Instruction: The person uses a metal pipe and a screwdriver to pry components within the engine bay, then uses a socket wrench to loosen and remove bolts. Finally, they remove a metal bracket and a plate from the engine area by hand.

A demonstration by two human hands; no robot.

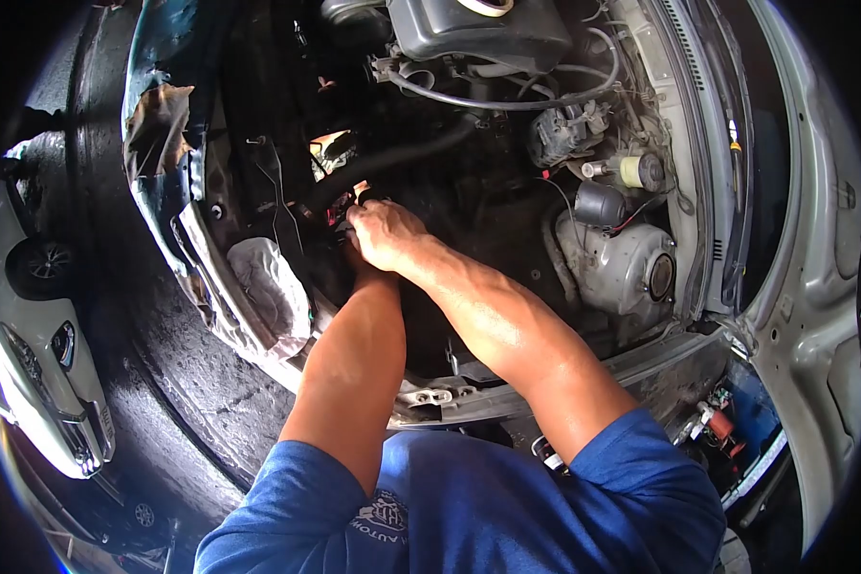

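- Left hand (356, 256) — low, mostly hidden; finger state cannot be told
- Dark slim part (364, 195) — at right fingertips, inside engine bay (493, 225); probably light, stiff, perhaps greasy; near end looks best to hold
- Right hand (387, 231): fingers curled, pinching that part

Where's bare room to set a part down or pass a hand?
Set-down: shiny dark ground between the white car and the engine bay's battered edge.
Hand pass: possibly the dark gap between the right forearm and the round grey metal housing; depth unclear.
Crowded: around the right hand; below the black plastic box, among hoses.
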